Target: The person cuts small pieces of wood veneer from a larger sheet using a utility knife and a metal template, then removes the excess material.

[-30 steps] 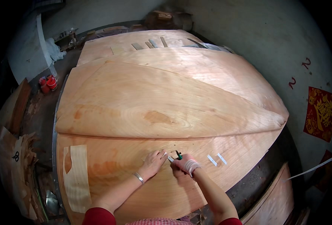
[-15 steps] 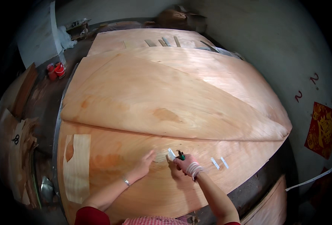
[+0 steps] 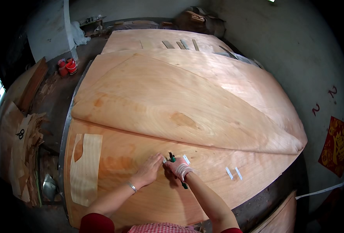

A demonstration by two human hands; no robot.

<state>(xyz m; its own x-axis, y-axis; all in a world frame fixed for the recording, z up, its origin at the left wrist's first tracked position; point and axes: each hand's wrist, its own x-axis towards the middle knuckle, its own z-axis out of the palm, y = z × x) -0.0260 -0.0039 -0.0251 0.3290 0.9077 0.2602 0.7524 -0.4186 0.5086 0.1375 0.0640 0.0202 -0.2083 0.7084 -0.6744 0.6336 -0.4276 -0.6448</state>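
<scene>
A: What occupies the foreground?

B: On a wood sheet (image 3: 141, 202), the left hand (image 3: 148, 171) lies flat, fingers unfolded; just beside it, the gloved right hand (image 3: 178, 167) has its fingers clamped on a green-and-black tool (image 3: 172, 158).

A: And beyond?

B: Two white strips (image 3: 229, 173) lie to the right, a third strip (image 3: 186, 159) just past the right hand. A second wood sheet (image 3: 152, 93), then slats (image 3: 195, 45), lie farther back.

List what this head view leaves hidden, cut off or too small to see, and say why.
Head view, throughout:
Tool: middle covered by the right hand.
Left hand: palm hidden beneath its back.
Red sleeves: cut off by the lower edge.
White strips: any markings too small to make out.
</scene>
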